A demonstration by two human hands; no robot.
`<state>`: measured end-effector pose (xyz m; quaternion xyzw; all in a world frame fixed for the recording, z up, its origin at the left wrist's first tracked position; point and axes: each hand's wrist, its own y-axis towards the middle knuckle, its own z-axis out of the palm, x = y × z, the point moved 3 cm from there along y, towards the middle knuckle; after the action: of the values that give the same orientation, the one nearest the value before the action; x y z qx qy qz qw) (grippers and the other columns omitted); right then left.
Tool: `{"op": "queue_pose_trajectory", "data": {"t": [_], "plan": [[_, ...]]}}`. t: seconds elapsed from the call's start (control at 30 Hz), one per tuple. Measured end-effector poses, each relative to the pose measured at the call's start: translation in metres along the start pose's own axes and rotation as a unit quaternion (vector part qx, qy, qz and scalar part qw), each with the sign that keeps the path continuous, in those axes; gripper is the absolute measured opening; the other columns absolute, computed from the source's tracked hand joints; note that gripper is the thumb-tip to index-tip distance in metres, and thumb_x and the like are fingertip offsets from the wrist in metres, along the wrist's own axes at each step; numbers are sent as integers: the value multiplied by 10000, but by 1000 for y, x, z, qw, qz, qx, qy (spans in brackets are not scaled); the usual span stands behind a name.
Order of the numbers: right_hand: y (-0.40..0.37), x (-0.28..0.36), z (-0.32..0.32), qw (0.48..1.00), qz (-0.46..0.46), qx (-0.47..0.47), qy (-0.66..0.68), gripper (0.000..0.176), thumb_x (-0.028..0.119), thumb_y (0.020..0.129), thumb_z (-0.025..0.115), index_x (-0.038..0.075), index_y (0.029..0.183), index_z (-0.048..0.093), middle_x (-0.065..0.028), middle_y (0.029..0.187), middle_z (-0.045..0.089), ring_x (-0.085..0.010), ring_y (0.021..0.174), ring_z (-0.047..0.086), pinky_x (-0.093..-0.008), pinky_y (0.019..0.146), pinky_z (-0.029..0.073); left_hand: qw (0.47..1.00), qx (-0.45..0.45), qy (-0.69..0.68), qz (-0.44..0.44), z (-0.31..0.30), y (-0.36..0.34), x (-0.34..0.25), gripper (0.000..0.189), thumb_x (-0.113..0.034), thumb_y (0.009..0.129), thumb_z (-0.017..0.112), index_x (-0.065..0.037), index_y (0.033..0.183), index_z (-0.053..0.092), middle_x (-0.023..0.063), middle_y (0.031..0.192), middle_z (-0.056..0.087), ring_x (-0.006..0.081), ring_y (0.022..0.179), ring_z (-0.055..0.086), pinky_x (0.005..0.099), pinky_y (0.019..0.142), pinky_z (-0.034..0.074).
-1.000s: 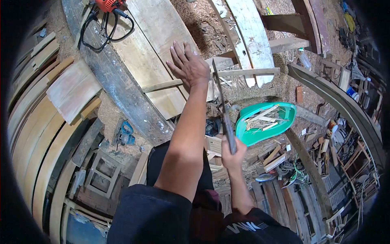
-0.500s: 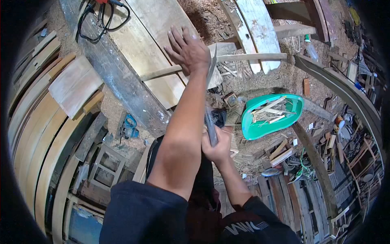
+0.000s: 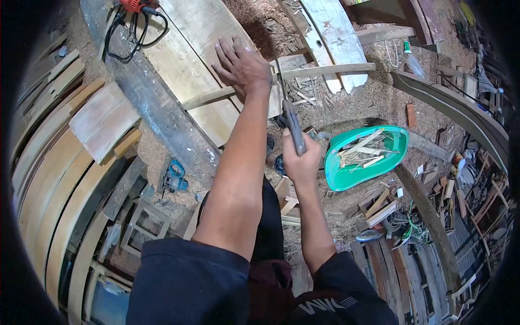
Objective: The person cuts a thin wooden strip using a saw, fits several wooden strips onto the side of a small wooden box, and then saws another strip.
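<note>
The thin wooden strip [image 3: 330, 70] lies across the pale boards [image 3: 168, 46], its long axis going left to right. The left hand [image 3: 245, 69], flat and with fingers spread, is the nearer one and partly hides it. Just right of this hand, the handsaw [image 3: 291, 117] crosses the strip. The right hand [image 3: 301, 158], lower, is closed around its handle. The green basin [image 3: 352, 176] stands apart, farther right.

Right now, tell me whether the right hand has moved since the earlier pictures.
Yes: forward, away from the body. The right hand is level with the middle of the green tub; earlier it was about level with the near rim.
</note>
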<state>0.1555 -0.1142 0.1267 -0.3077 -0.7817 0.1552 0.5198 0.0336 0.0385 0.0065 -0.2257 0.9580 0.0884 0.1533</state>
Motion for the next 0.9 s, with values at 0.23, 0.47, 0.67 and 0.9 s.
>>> {"op": "queue_pose_trajectory", "data": {"t": [0.23, 0.47, 0.67, 0.9], "plan": [[-49, -1, -24, 998, -47, -35, 32, 238, 89, 882, 653, 15, 671, 572, -4, 511, 423, -42, 507, 378, -274, 456, 330, 1000, 6, 8, -9, 0, 0, -1, 507, -231, 926, 464, -72, 1407, 452, 150, 1589, 267, 312, 1500, 163, 574, 1186, 56], [-48, -6, -20, 999, -33, -25, 4, 203, 88, 860, 651, -2, 691, 584, -23, 526, 443, -62, 512, 414, -290, 465, 359, 1000, 2, -11, -3, -4, 0, -2, 502, -217, 915, 469, -66, 1393, 459, 162, 1577, 284, 324, 1493, 184, 577, 1188, 55], [19, -5, 11, 1000, -15, 13, 19, 178, 87, 882, 670, -15, 751, 606, 43, 581, 472, -31, 558, 425, -255, 488, 347, 1000, -11, 0, -1, -2, 0, -2, 490, -215, 922, 455, -62, 1387, 463, 164, 1572, 296, 331, 1486, 199, 576, 1186, 76], [-47, -9, -20, 994, -103, -24, -10, 213, 106, 899, 657, 3, 725, 590, 39, 573, 471, -37, 551, 413, -264, 475, 322, 1000, 10, -13, -14, 1, 7, 0, 528, -243, 903, 494, -72, 1401, 459, 157, 1593, 260, 323, 1499, 161, 592, 1183, 33]]}}
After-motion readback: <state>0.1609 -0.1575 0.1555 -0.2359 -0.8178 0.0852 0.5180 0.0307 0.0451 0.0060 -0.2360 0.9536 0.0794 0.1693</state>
